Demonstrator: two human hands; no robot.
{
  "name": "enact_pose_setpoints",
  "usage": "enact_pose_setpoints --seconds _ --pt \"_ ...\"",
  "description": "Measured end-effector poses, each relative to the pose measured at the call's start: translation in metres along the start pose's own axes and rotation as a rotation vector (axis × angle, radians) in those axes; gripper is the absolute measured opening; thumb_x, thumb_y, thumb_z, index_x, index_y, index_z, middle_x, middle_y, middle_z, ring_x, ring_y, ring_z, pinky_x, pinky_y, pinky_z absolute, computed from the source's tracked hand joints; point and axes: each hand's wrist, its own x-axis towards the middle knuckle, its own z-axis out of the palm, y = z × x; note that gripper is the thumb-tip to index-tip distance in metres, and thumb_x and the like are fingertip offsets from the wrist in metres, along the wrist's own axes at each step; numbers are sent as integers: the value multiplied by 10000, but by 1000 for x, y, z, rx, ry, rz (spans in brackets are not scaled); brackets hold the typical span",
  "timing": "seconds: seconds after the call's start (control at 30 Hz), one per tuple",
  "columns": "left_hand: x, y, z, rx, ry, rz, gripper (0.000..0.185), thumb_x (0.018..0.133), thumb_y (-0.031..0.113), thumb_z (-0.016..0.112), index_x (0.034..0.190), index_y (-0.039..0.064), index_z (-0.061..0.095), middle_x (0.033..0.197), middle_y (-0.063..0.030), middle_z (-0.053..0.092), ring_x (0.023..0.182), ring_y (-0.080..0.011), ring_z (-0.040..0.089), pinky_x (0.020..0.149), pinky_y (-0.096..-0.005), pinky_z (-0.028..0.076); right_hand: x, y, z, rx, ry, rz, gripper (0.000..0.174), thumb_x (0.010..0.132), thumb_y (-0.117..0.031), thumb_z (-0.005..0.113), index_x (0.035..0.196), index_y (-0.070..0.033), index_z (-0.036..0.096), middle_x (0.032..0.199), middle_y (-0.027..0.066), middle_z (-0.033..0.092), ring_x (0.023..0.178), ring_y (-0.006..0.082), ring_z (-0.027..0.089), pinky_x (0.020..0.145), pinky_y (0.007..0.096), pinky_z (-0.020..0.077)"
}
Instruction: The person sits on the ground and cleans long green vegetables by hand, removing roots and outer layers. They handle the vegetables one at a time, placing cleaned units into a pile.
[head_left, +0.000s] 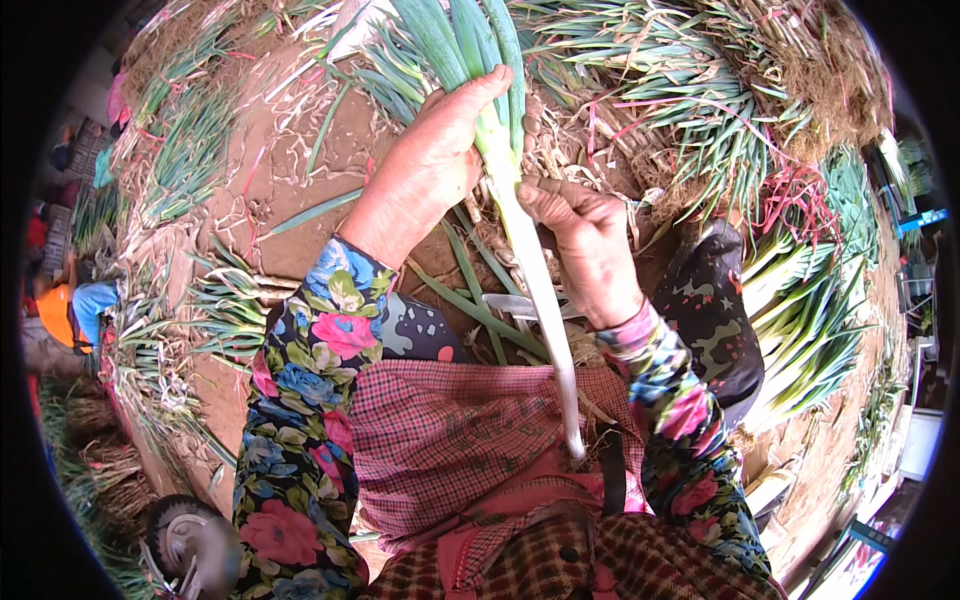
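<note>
A long green onion (536, 262) hangs in front of me, its green leaves at the top and its roots down over my checked apron (450, 427). My left hand (457, 135) is closed around it where the leaves meet the pale stalk, thumb laid over the leaves. Just below, on the right, my right hand (585, 232) has its thumb and fingers pinched at the stalk's side; whether it holds a peeled layer there cannot be told. Cut or torn leaves (480, 307) lie on the ground beneath the hands.
Pale-stalked green onions (802, 322) lie in a pile at the right, beside red ties (799, 202). Untrimmed bundles with roots (810, 82) fill the upper right. More bundles (187, 157) line the left. A person in orange (64, 315) is at the far left. A wheel (184, 525) stands lower left.
</note>
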Motion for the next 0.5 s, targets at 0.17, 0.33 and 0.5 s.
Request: enact_pose_setpoints --seconds 0.17,0.33,0.5 --pt "0 0 1 -61 -176 -1 376 905 291 558 1122 -15 532 924 -136 640 757 -217 625 678 -346 530 3 22 -9 335 -58 206 162 861 -96 612 940 43 637 679 36 604 508 78 514 484 227 436" --pt "-1 6 1 -215 -314 -43 426 892 313 575 1139 -29 515 948 -153 621 789 -212 606 708 -359 523 2 58 -15 513 -722 936 221 795 -179 679 851 23 610 645 76 588 518 144 581 526 315 511" --pt "8 0 -19 -402 -400 -85 365 849 216 646 1107 -12 527 949 -156 598 806 -246 599 688 -403 524 -35 109 -14 -975 -1018 293 257 788 -160 672 968 22 652 791 94 657 719 184 616 629 241 482"
